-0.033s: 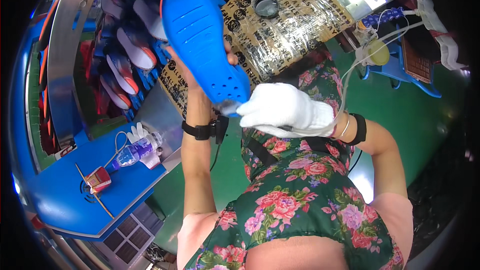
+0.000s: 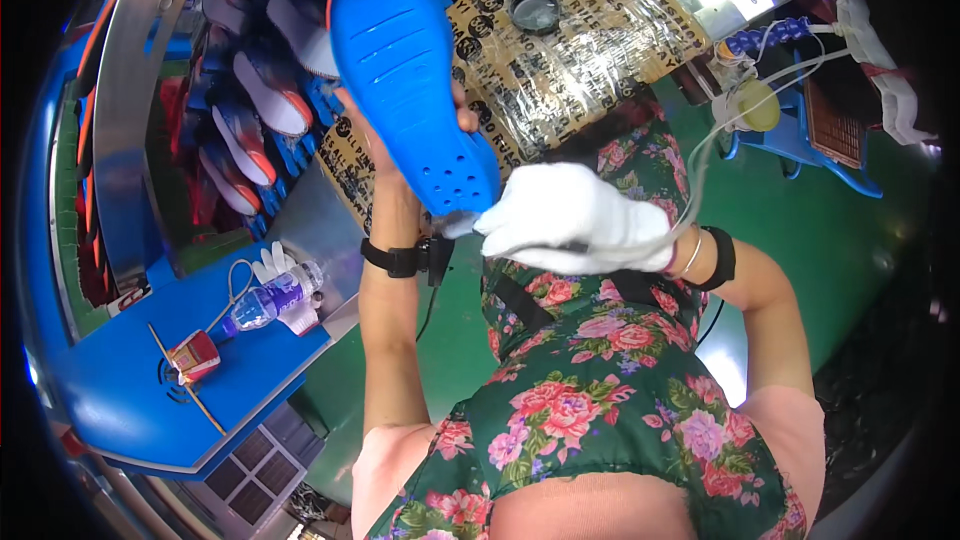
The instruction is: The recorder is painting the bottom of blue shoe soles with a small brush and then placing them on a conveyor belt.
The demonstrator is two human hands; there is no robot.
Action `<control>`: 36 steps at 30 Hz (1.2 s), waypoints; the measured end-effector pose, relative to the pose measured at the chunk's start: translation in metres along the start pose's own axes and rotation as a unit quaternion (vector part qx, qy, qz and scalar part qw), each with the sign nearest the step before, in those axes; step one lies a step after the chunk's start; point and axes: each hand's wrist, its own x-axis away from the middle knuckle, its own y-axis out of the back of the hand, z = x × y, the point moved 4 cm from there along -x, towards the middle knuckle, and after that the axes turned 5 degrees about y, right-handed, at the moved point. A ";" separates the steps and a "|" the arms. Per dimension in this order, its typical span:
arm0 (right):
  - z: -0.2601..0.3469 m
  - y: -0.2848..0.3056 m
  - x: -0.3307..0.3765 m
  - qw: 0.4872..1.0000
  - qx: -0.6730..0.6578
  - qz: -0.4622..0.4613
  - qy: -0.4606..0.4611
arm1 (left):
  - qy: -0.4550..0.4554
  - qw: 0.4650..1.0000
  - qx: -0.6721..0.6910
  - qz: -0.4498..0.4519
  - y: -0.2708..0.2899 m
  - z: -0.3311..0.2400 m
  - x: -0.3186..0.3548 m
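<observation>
My bare left hand (image 2: 376, 148) is wrapped round a blue shoe last (image 2: 394, 60) from behind and holds it up, sole side facing me. Grooves cross the last's wide end, and several small round holes dot its narrow end. A strip of black and orange-red shows at the edge of the wide end. My right hand (image 2: 570, 218), in a white knitted glove, is closed beside the narrow end. From its fingertips a small greyish-white blur (image 2: 458, 226) sticks out against the last's lower edge. Its kind cannot be made out.
Several shoes (image 2: 262, 92) hang on a rack at the left. A taped cardboard sheet (image 2: 575, 50) bears a round black dish (image 2: 534, 11). The blue table (image 2: 120, 380) holds a bottle (image 2: 268, 304), a white glove (image 2: 298, 314) and a red box (image 2: 194, 357). Tubes (image 2: 705, 145) run near my right wrist.
The shoe last has shifted slightly to the right in my left hand's grip. The greyish-white blur at its narrow end has changed shape a little. My right hand has barely moved.
</observation>
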 end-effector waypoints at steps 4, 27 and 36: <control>-0.010 0.009 -0.003 0.988 -0.123 -0.062 -0.075 | 0.073 0.996 0.020 0.053 0.000 0.006 0.004; -0.051 0.020 0.016 0.760 -0.424 -0.350 -0.347 | -0.121 0.968 0.217 -0.030 0.033 -0.013 0.009; -0.083 -0.005 0.027 0.699 -0.479 -0.375 -0.377 | 0.055 0.982 0.179 -0.036 0.014 0.041 0.086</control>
